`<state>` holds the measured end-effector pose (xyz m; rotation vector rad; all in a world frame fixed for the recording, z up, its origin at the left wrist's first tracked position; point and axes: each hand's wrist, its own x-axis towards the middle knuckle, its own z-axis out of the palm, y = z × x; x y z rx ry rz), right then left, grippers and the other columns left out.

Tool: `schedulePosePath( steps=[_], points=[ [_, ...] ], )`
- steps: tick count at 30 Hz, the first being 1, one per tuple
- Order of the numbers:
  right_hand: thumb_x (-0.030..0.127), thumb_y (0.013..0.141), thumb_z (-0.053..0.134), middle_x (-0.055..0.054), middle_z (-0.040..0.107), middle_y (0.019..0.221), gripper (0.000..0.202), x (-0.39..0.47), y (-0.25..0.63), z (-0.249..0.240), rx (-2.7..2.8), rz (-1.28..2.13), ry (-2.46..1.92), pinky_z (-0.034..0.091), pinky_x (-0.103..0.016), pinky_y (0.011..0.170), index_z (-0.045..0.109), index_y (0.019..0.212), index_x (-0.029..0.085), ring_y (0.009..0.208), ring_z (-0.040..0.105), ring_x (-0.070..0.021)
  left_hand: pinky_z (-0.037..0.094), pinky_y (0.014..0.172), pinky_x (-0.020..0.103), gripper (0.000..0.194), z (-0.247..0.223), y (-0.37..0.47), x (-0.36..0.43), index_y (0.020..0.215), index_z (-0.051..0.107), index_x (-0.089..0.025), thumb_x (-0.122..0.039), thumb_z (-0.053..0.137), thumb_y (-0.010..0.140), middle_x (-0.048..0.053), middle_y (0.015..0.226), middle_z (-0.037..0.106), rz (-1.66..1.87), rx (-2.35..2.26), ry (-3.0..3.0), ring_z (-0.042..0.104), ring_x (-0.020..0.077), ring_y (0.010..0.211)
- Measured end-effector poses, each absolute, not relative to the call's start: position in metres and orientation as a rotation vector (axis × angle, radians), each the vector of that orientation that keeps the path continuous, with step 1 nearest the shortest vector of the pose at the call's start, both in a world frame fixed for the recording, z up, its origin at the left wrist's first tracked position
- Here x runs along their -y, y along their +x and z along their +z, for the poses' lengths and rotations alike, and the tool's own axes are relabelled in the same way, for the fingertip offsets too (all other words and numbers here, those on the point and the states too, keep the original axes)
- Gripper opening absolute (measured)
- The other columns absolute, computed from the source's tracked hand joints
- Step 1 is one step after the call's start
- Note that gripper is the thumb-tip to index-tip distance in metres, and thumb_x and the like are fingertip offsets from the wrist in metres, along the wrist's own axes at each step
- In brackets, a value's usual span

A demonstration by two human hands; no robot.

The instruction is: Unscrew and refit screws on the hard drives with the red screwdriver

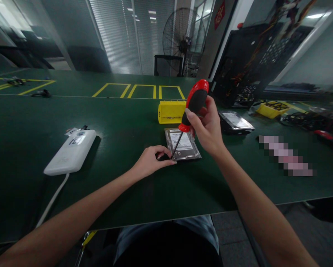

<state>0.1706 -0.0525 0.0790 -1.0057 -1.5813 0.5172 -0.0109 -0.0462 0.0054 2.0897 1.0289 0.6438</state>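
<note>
View from a head-worn camera looking down at a dark green table (29,148) with two bare forearms reaching in from below. The landmark is a silver hard drive (183,144) lying flat, label up, near the middle of the table. The right hand (208,128) is raised just above and to the right of the hard drive, fingers wrapped closed around the red and black handle of a screwdriver (192,105). The screwdriver slants down and to the left, and its thin dark shaft ends at the near left corner of the hard drive. The left hand (151,161) rests on the table at that same corner, its fingers curled narrowly with the tips pinched close beside the screwdriver tip; whether they hold anything small cannot be told. Just behind the hard drive stands a small yellow box (170,112). To the right of the hard drive lies a second drive (235,121), and further right a yellow tray (270,109) with dark cables. Far to the left of the hard drive lies a white device (71,152) with a white cable (53,198) running toward the near table edge. Beyond the hard drive, past the table, stands a large fan (183,42)
</note>
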Motion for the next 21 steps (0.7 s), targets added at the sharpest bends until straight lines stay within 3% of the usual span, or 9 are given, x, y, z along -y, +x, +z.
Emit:
schedulePosePath(
  steps=[10, 21],
  points=[
    [0.044, 0.085, 0.051, -0.005, 0.057, 0.104, 0.04, 0.049, 0.168, 0.076, 1.634, 0.502, -0.802, 0.059, -0.032, 0.066, 0.035, 0.118, 0.03, 0.085, 0.063, -0.0179, 0.033, 0.055, 0.024, 0.033, 0.004, -0.011, 0.045, 0.085, 0.064, -0.019, -0.048, 0.064, 0.07, -0.003, 0.066, 0.051, 0.677, -1.074, 2.061, 0.044, 0.0112, 0.058],
    [0.046, 0.085, 0.049, -0.005, 0.056, 0.1, 0.045, 0.038, 0.167, 0.073, 1.633, 0.474, -0.827, 0.055, -0.027, 0.054, 0.032, 0.124, 0.031, 0.066, 0.06, -0.0124, 0.035, 0.056, 0.024, 0.027, 0.006, -0.003, 0.039, 0.09, 0.059, -0.019, -0.042, 0.059, 0.077, -0.004, 0.066, 0.05, 0.689, -1.045, 2.08, 0.047, 0.0111, 0.06]
  ],
)
